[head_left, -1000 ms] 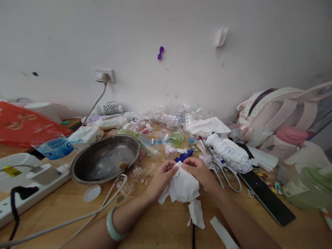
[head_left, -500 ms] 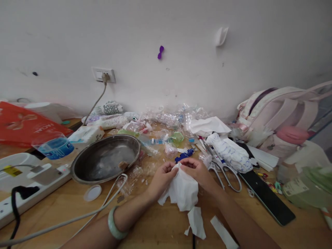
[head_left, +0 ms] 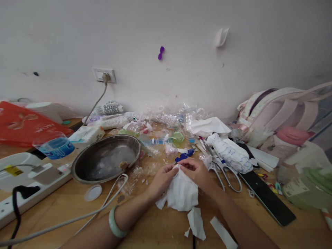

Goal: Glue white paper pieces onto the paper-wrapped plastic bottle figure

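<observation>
In the head view, the left hand (head_left: 165,174) and right hand (head_left: 195,172) meet above the table (head_left: 145,228), both grasping the white tissue (head_left: 183,193) at its upper edge. Thumbs and forefingers pinch it from either side, the fingertips of the two hands nearly touching; the other fingers are curled in, partly hidden.

The tissue's bulk lies on the wearer's side of the fingertips, between the two wrists. From the pinch it spreads into a broad, puffed shape, its longer axis running roughly from the fingertips back toward the wearer and leaning slightly to the right. A loose flap sticks out at the left, beside the left wrist. Neither hand is clearly nearer, since both hold the same edge. Whether the tissue wraps anything is hard to tell at this angle.

Just below the tissue lies a torn scrap (head_left: 196,223), and farther right a narrow white strip (head_left: 223,232) lies slantwise beside the right forearm. A blue piece (head_left: 184,156) sits just beyond the fingertips. The scissors (head_left: 219,163) are near the right hand, handles toward the wearer, with the phone (head_left: 269,199) farther right. The metal bowl (head_left: 98,162) stands well to the left of the hands, a round lid (head_left: 93,192) just in front of it.
</observation>
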### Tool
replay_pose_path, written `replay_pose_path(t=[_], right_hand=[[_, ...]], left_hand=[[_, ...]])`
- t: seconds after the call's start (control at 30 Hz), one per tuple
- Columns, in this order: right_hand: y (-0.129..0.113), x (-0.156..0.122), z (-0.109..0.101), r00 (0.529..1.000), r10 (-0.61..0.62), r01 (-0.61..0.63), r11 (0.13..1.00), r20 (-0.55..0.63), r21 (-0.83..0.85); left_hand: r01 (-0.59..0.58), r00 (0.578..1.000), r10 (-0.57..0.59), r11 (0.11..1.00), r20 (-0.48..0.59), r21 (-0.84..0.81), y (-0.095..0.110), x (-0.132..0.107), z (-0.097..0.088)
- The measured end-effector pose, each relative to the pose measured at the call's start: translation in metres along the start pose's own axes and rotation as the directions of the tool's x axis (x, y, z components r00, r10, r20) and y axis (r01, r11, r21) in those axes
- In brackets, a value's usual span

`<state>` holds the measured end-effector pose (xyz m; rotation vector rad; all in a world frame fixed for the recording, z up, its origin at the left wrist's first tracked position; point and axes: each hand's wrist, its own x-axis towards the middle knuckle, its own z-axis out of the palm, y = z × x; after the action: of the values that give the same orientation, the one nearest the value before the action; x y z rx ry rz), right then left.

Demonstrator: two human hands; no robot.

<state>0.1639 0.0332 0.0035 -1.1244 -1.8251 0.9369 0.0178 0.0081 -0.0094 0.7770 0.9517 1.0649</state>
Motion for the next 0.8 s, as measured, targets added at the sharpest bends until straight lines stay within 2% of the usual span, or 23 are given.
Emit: replay_pose_path(t=[0.07, 0.17, 0.3, 0.43, 0.5, 0.57, 0.67, 0.73, 0.8], right_hand=[[0.003, -0.001, -0.001, 0.991, -0.133, 0.130, 0.984, -0.012, -0.123], [0.008, -0.003, -0.002, 0.947, -0.321, 0.316, 0.905, 0.028, -0.284], [0.008, -0.003, -0.003, 0.921, -0.382, 0.384, 0.866, 0.073, -0.319], [0.003, -0.001, -0.002, 0.954, -0.299, 0.292, 0.926, 0.006, -0.241], [0.002, 0.001, -0.002, 0.983, -0.183, 0.176, 0.971, -0.030, -0.164], [0.002, 0.002, -0.003, 1.000, -0.023, 0.022, 0.999, -0.012, -0.042], [0.002, 0.003, -0.006, 0.983, 0.168, -0.176, 0.976, 0.069, 0.130], [0.001, 0.002, -0.008, 0.976, 0.195, -0.207, 0.967, 0.096, 0.148], [-0.002, 0.001, -0.009, 0.986, 0.140, -0.147, 0.986, 0.086, 0.081]], left_hand=[[-0.006, 1.000, 0.006, 1.000, -0.006, 0.011, 0.000, 0.001, -0.001], [-0.007, 1.000, 0.007, 0.999, 0.002, 0.034, -0.002, 0.004, -0.003], [-0.029, 0.999, 0.027, 0.996, 0.025, 0.087, -0.005, 0.006, -0.005], [-0.096, 0.995, 0.089, 0.981, 0.047, 0.166, -0.008, 0.005, -0.005], [-0.147, 0.989, 0.137, 0.959, 0.058, 0.241, -0.009, 0.004, -0.005], [-0.197, 0.980, 0.186, 0.922, 0.066, 0.334, -0.009, 0.002, -0.005], [-0.259, 0.965, 0.246, 0.873, 0.086, 0.412, -0.008, 0.000, -0.005], [-0.283, 0.959, 0.268, 0.869, 0.093, 0.405, -0.007, 0.000, -0.005], [-0.276, 0.961, 0.265, 0.888, 0.081, 0.367, -0.008, 0.000, -0.005]])
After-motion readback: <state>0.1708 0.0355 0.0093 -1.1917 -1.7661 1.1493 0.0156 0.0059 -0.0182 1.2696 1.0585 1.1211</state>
